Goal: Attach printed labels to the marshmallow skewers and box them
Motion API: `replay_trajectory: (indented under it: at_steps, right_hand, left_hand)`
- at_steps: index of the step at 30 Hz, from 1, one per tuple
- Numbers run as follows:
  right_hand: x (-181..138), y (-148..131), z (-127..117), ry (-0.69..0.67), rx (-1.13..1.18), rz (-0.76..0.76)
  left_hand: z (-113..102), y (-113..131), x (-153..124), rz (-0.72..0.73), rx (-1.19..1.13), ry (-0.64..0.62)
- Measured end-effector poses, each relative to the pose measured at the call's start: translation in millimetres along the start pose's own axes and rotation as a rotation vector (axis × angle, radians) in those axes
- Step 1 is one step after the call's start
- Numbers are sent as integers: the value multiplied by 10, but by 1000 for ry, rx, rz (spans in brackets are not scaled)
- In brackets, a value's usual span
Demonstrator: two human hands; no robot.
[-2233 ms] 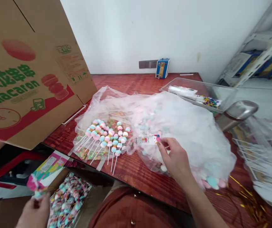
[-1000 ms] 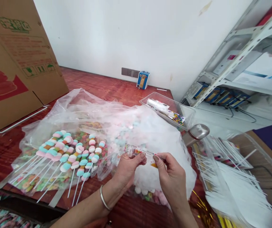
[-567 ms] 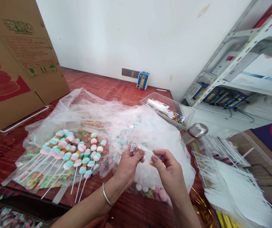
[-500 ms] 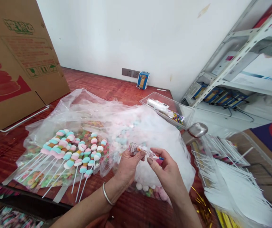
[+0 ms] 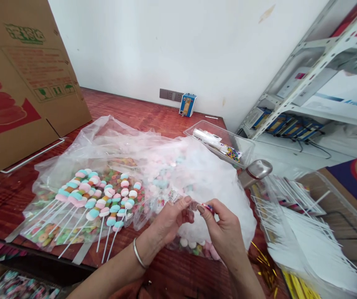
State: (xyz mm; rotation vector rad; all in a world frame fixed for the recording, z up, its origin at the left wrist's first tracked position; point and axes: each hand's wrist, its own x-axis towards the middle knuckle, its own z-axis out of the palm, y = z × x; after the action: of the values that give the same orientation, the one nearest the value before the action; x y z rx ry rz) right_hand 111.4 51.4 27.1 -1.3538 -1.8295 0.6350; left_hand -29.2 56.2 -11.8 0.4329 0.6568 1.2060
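While both hands are up close in front, the L hand (image 5: pixel 167 220) & R hand (image 5: pixel 223 226) share one small clear wrap (image 5: pixel 174 196). L thumb & finger are clamped on it, w/ the end w/ print poking out past them. R thumb & finger are clamped on the other end, where a bit of red & blue shows. Fingers hide most of the wrap, so can't tell its full shape. The hands are near each other, w/ a small gap btwn the thumbs. A silver band (image 5: pixel 138 253) is round the L wrist.

The wrap is up over the big white bag (image 5: pixel 216 174), which has pink, blue & white candy in it. L of that, candy sticks (image 5: pixel 111 203) lie in a bunch on a clear bag (image 5: pixel 49 180) of candy rings, w/ their white ends pointing to the near edge of the red table (image 5: pixel 125 110).

Far L is a big brown box (image 5: pixel 38 83). At the back, a blue box (image 5: pixel 187 106) stands by the wall, just beside the plug strip (image 5: pixel 171 95). On the R are a clear tub (image 5: pixel 249 151) w/ white stuff & beads, a metal cup (image 5: pixel 256 170) just beside it, white sticks (image 5: pixel 306 236) & gold ties (image 5: pixel 266 268).
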Motion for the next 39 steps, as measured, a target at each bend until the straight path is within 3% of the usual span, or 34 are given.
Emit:
replay_trajectory:
  at_steps: [5, 10, 13, 19, 24, 29, 32, 35, 37, 39]
  right_hand:
    - [-41, -51, 11, 128, -49, -13]
    - [-109, -136, 18, 296, -34, -182]
    - [-125, -156, 49, 244, -19, -212]
    - [-159, -138, 168, 82, 194, -53]
    - [-231, -81, 252, 186, 251, -20]
    - [-274, -145, 261, 234, 219, -57]
    - [-252, -311, 218, 300, 228, -55]
    - [-175, -503, 288, 296, 246, -90]
    - [-109, -624, 474, 135, 268, -134]
    - [-64, -743, 785, -159, 326, -122]
  left_hand:
    - [-20, -49, 54, 3, -313, 92]
    - [-36, -50, 73, -21, -441, 152]
    - [-28, -57, 50, 17, -405, 135]
    - [-1, -60, -9, 113, -220, 168]
    - [13, 9, -64, 208, 21, 141]
    - [33, 86, -125, 200, -49, 157]
    - [-72, 300, -236, 221, -145, 175]
    - [-335, 702, -474, 359, -208, 263]
    - [-579, 1008, -704, 521, -230, 340]
    - [-832, 1271, -969, 699, -236, 398]
